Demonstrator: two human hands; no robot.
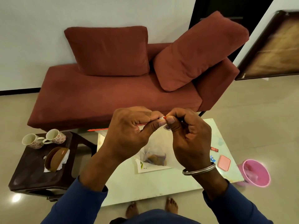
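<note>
My left hand (129, 135) and my right hand (187, 136) are raised together above the white low table (145, 186). Between their thumbs and forefingers they pinch the top edge of a clear plastic bag (163, 143), which has a small white and red bit (163, 118) at the pinch point. The bag hangs down between my hands. At its bottom sits a brownish item (156, 159), partly blurred by the plastic. A silver bangle (199, 169) circles my right wrist.
A white paper sheet (150, 168) lies on the table under the bag. A pink lid (224, 162) and small wrappers (214, 149) lie at the table's right. A pink bucket (254, 172) stands on the floor. A dark stool (32, 173) holds two cups (43, 139). A red sofa (113, 94) stands behind.
</note>
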